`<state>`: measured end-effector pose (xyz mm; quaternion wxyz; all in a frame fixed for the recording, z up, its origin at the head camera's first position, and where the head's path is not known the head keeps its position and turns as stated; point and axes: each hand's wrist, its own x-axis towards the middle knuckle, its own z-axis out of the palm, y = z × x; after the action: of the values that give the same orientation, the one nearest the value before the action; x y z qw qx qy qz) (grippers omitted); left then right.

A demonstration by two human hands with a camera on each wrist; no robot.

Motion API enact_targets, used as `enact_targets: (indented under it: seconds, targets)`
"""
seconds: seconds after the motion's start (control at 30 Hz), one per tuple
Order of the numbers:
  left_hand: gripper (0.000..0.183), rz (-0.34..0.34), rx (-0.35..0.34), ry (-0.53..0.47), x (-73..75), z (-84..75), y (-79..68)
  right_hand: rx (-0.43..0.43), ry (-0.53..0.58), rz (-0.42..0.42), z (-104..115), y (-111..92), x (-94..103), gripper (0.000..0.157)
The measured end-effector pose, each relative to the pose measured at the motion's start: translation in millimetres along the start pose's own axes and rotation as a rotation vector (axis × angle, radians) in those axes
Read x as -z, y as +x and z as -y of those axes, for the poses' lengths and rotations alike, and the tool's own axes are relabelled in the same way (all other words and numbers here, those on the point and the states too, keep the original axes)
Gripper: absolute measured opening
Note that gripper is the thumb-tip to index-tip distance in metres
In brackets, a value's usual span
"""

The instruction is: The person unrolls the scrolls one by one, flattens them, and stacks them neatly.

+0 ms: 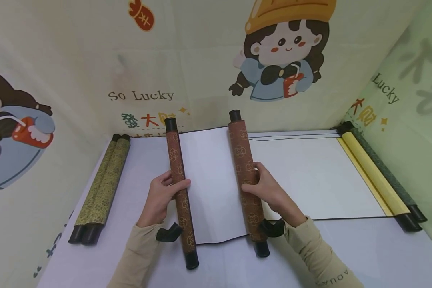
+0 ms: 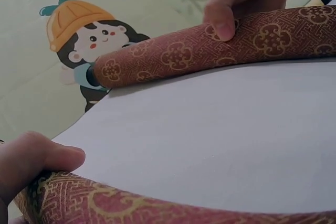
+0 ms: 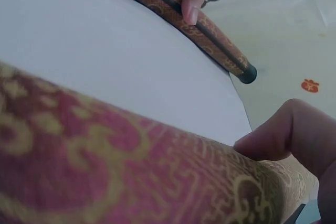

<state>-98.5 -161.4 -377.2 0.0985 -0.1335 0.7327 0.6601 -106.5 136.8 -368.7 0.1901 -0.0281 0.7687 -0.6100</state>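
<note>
- We see a pale table point(image 1: 223, 268), running back to a cartoon-printed cloth point(image 1: 205, 60).
- Towards the table's right edge we find a wide white sheet point(image 1: 309, 176), its left end hidden by the brown scroll; a yellow roll point(image 1: 375, 174) and a dark green roll point(image 1: 389, 172) lie side by side at its right end.
- Mid-table, we have the brown scroll point(image 1: 212, 184) partly open. We judge the step in hand to be winding it, though whether open or closed we cannot tell; the next move seems to call for an even turn on both rolls, keeping them parallel. Its paper is blank white with a thin dark border, and the brown backing carries gold blossoms over fretwork. The right roll point(image 1: 244, 172) looks fatter than the left roll point(image 1: 176, 164).
- Along the table's left edge we see two speckled green rolls point(image 1: 109, 184), touching.
- The left hand point(image 1: 160, 200) grips the left roll, thumb across the front; the right hand point(image 1: 273, 194) grips the right roll likewise.
- Smallest, we note the brown scroll's black end caps point(image 1: 192, 259).
</note>
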Motion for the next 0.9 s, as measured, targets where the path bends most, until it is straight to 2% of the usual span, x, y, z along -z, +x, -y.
enact_targets:
  seconds: [0.33,0.57,0.9]
  targets:
    - [0.075,0.005,-0.017,0.01,0.5,1.8,-0.1,0.001,-0.053,-0.054,-3.2,3.8,-2.5,0.07]
    - [0.073,-0.018,-0.01,0.027,8.8,2.7,-1.4,-0.037,-0.137,-0.113,-4.2,1.8,5.8,0.074]
    - [0.073,-0.021,0.004,0.034,17.4,5.9,0.8,-0.007,-0.104,-0.112,-3.3,-1.7,18.2,0.08]
